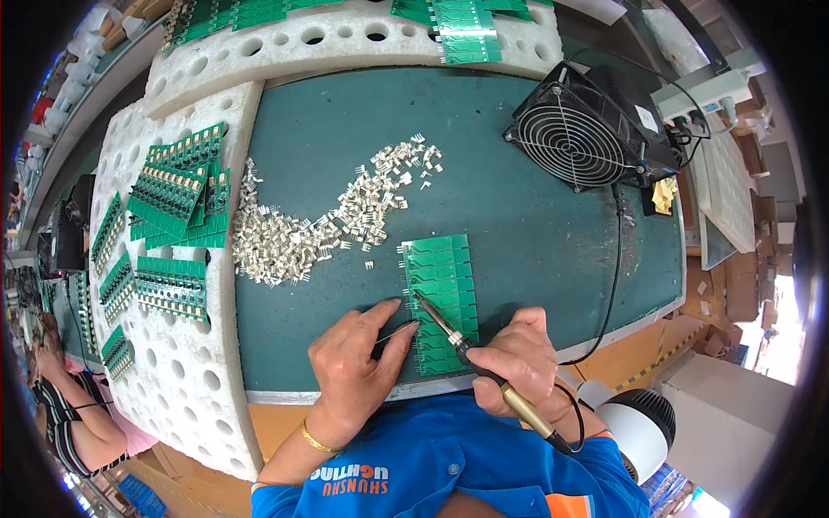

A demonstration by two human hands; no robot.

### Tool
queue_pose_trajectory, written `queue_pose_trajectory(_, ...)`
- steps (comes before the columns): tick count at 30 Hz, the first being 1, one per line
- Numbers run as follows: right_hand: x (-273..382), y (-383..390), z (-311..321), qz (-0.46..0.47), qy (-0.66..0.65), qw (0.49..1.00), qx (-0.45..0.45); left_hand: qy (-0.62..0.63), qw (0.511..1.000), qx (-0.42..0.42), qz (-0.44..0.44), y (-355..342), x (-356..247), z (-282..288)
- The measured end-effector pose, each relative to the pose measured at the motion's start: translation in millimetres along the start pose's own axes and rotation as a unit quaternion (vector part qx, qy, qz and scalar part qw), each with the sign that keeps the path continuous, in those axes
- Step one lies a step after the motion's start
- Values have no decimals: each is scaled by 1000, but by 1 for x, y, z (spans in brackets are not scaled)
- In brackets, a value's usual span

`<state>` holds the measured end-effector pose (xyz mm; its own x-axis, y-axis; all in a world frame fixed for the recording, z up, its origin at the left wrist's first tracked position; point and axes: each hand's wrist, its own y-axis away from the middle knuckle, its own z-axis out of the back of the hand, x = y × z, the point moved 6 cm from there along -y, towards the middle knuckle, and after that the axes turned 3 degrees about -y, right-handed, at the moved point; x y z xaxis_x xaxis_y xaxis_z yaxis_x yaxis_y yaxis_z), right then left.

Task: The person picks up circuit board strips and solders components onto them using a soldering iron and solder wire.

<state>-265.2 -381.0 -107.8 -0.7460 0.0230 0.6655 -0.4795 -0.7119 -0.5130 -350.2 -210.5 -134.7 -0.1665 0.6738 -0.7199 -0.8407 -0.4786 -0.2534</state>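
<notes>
A green circuit board panel [449, 285] lies flat near the table's front edge, with small pale connectors along its left side. My right hand [522, 363] is wrapped round the handle of a soldering iron [528, 411]. The iron slants to the upper left, and its tip meets the panel's left part; exact contact is too small to tell. My left hand [354, 354] is closed in a pinch beside the panel's left edge, holding a thin solder wire [395, 332] that reaches toward that edge. Loose white connectors [285, 246] lie in a heap beyond my left hand.
A black fan [574, 138] stands at the back right, its cable running down the table's right side. White foam blocks [186, 363] with holes border the left and back, bearing several stacked circuit boards [173, 194]. Another person's arm [82, 414] shows at far left.
</notes>
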Motion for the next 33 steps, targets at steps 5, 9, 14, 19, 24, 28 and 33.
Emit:
queue_pose_trajectory(5, 0, 0, -1, 0, 1, 1000, 0, -18, 999, 3, -29, -1, -2, -2)
queue_pose_trajectory(9, 1, 0, 0, -4, 1, 1000, 0, -33, 999, 5, -36, 0, -2, -3)
queue_pose_trajectory(14, 2, 1, -2, 1, 10, 1000, 9, -50, 998, 9, -42, 0, -3, -4)
queue_pose_trajectory(19, 3, 1, -4, -2, 26, 999, 36, -53, 998, 14, -35, 0, -3, -3)
queue_pose_trajectory(24, 4, 0, -3, 7, 27, 1000, 11, -51, 998, 16, -39, 0, -4, -3)
queue_pose_trajectory(28, 4, 0, -4, 9, 28, 999, 12, -50, 998, 22, -32, 0, -4, -3)
queue_pose_trajectory(33, 5, 1, -1, 10, 35, 999, 5, -51, 998, 21, -33, 0, -4, -4)
